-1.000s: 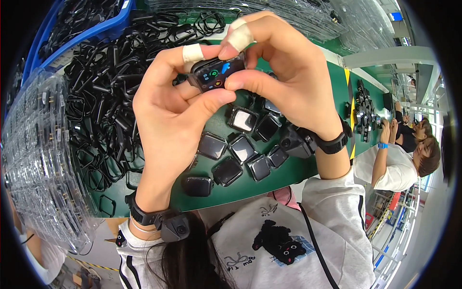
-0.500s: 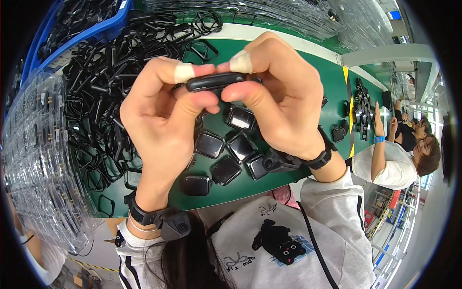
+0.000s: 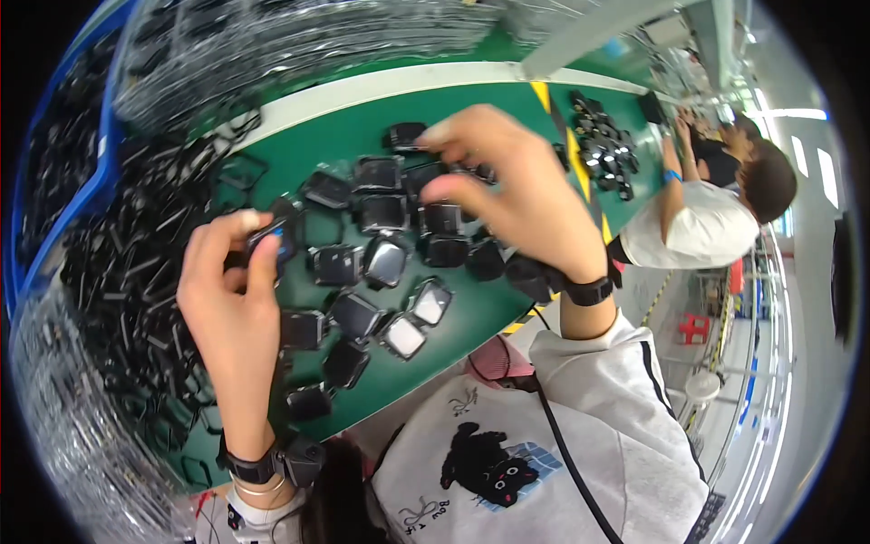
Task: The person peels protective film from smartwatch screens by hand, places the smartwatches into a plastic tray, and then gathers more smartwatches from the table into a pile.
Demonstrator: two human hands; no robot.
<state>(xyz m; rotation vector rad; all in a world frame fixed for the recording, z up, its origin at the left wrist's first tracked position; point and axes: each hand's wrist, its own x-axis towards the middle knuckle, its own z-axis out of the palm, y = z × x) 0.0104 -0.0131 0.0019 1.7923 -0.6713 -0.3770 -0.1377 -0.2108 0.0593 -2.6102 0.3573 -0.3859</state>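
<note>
Black square plastic watch case (image 3: 269, 238) sits pinched in left hand (image 3: 227, 299), fingers closed round it, held above green work table (image 3: 507, 109) near loose black frame pile (image 3: 136, 263). Right hand (image 3: 507, 195) hovers over scattered black square cases with glossy faces (image 3: 385, 263), fingers curled and half open; blurred, cannot tell if it grips anything. Step looks like pick-up of next piece while left keeps one. Next move likely calls for a clean pinch on one case edge.

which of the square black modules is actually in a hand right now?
The one pinched in the left hand, the module above the black frame pile; the others lie on the green table.
</note>
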